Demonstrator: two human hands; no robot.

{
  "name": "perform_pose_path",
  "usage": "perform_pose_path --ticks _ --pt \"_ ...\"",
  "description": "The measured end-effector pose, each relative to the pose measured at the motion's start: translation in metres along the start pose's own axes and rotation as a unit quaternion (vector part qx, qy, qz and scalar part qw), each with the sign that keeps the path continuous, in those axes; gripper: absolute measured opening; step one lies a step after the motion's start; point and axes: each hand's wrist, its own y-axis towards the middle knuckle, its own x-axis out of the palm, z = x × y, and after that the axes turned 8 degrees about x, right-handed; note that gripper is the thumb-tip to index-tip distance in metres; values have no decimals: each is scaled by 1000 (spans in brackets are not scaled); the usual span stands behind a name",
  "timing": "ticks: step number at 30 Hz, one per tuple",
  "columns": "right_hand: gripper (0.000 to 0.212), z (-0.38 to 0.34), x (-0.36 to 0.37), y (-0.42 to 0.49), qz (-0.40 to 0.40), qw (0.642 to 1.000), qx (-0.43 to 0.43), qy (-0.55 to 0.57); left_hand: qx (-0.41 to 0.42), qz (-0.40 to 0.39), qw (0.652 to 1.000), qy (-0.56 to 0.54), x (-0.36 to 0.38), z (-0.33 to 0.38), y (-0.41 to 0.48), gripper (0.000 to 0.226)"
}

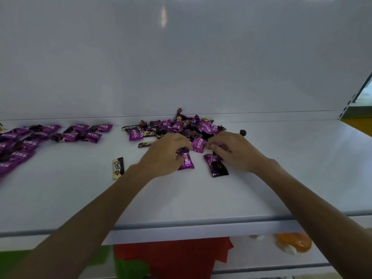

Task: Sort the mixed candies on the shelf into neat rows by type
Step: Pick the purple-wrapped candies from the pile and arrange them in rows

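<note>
A mixed pile of candies [181, 125] lies at the back middle of the white shelf [181, 198]: purple Kiss packs, brown-and-cream Choco bars and small twisted sweets. My left hand [163, 156] is closed on purple Kiss candies [186, 161] at the pile's near edge. My right hand [231, 152] grips a purple candy [220, 147] in its fingertips, with a dark purple pack [216, 167] partly under its palm. Purple Kiss packs [40, 137] lie grouped in rows at the left. One Choco bar [118, 168] lies alone at the front left.
The shelf's white back panel [181, 67] rises right behind the pile. A single round dark sweet [243, 132] sits right of the pile. Below the front lip, a lower shelf holds red [173, 256], green [128, 268] and orange items [293, 242].
</note>
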Motion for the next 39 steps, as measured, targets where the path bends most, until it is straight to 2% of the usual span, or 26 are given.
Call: perform_pose_path --ticks 3,5,7,10,18,25,31,34,39 --pt "44 0 -5 -3 -77 996 -35 -8 32 -43 998 36 1 0 0 47" --pt "44 -1 -6 -6 -99 995 -30 -3 24 -49 997 47 2 0 -1 42" --pt "34 -1 -5 -8 -91 996 -21 -7 13 -48 997 62 3 -2 -2 35" --pt "21 -1 -4 -9 -67 997 -27 -23 -19 -50 995 81 2 -6 -5 39" --pt "25 0 0 -10 -68 997 -21 -35 -37 -52 994 83 -3 -4 -9 45" --pt "14 -1 5 -8 -28 998 -38 -30 -50 -51 994 82 -5 -6 -13 41" --pt "26 -9 4 -6 16 999 -20 -30 -47 16 996 76 -14 -7 -19 38" --pt "31 -18 8 3 52 997 -44 -33 -64 43 994 73 -24 -12 -28 39" --pt "32 -51 24 30 52 995 -80 -28 -110 56 988 91 -51 -35 -57 40"
